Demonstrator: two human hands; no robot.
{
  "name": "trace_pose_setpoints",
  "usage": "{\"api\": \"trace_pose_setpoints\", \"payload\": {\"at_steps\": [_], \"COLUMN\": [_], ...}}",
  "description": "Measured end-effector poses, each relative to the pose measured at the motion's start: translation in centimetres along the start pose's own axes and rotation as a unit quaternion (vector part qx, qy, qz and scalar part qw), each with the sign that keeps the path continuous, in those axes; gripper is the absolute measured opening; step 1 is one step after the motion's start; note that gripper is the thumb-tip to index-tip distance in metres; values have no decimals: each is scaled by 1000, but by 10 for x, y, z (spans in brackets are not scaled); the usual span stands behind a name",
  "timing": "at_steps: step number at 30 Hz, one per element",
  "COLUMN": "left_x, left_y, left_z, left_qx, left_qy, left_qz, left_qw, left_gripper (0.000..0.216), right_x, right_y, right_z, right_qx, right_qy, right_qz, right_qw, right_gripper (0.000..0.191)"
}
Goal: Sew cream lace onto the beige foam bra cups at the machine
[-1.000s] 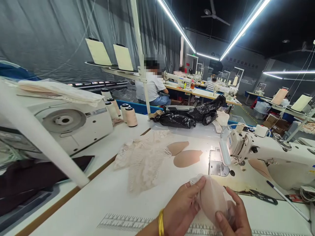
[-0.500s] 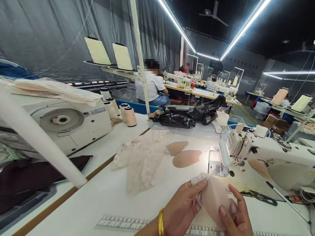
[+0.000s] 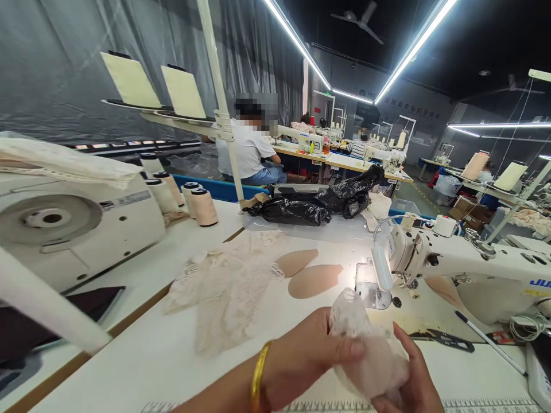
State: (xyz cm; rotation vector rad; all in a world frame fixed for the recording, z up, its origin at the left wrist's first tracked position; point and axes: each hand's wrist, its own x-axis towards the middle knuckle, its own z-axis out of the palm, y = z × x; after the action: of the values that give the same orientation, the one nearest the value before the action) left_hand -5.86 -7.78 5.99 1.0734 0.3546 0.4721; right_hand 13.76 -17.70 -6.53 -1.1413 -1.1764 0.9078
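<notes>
Between my two hands is a pale fabric cup piece (image 3: 372, 364) with white lace along its upper left side. My left hand (image 3: 307, 355), with a gold bangle at the wrist, is closed on the lace side, thumb pressed on top. My right hand (image 3: 411, 378) grips the lower right edge, its index finger raised behind; its lower part is out of frame. Just beyond my hands is the sewing machine (image 3: 407, 252), its lamp lighting the needle plate (image 3: 370, 289). Two beige cup-shaped pieces (image 3: 316, 281) and a spread of cream lace (image 3: 228, 287) lie to the left.
Black plastic bags (image 3: 297, 209) lie at the table's back edge. Thread cones (image 3: 203, 207) stand by another machine (image 3: 77, 223) at left. Black snips (image 3: 450, 339) and a pen (image 3: 491, 343) lie at right. A printed ruler (image 3: 486, 405) runs along the front. A co-worker (image 3: 245, 149) sits beyond.
My left hand has moved over the fabric cup piece, its thumb now farther across it. The piece looks bunched and turned, slightly blurred. The view has swung a little to the right.
</notes>
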Motion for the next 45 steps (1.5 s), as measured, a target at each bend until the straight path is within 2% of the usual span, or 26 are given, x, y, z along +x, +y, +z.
{"api": "trace_pose_setpoints", "payload": {"at_steps": [1,2,3,4,6,7,8,9,10,11,15,20,30,45], "left_x": [-1,0,4,9,27,37,47,56,63,68,71,68,76,79], "left_y": [6,10,12,12,8,4,1,-2,-4,-6,-7,-7,-13,-13], "left_z": [-2,-5,-8,-11,-18,-23,-27,-32,-37,-41,-50,-49,-55,-61], "left_qx": [85,188,302,417,592,646,681,700,707,709,696,687,671,671], "left_qy": [-73,-143,-200,-235,-249,-239,-227,-219,-217,-218,-201,-180,-167,-163], "left_qz": [-8,1,32,81,180,205,213,208,197,185,163,161,193,200], "left_qw": [994,972,932,875,745,695,663,648,643,645,670,685,697,695], "left_gripper": [40,31,18,5,14,17,19,20,20,20,18,16,10,12], "right_x": [8,18,31,45,76,90,102,111,117,119,112,106,113,112], "right_y": [-4,-10,-16,-22,-31,-33,-33,-32,-30,-28,-30,-34,-25,-19], "right_z": [-10,-20,-28,-36,-45,-47,-48,-48,-48,-48,-51,-54,-59,-65], "right_qx": [-66,-146,-243,-328,-384,-443,-481,-508,-526,-526,-475,-473,-505,-523], "right_qy": [-26,-54,-102,-155,-182,-203,-207,-207,-203,-195,-196,-195,-161,-167], "right_qz": [-54,-118,-191,-257,-289,-323,-348,-365,-373,-373,-345,-312,-315,-316], "right_qw": [996,981,946,896,858,811,778,753,737,739,786,800,787,774], "right_gripper": [74,62,44,26,20,20,21,21,23,26,43,36,36,36]}}
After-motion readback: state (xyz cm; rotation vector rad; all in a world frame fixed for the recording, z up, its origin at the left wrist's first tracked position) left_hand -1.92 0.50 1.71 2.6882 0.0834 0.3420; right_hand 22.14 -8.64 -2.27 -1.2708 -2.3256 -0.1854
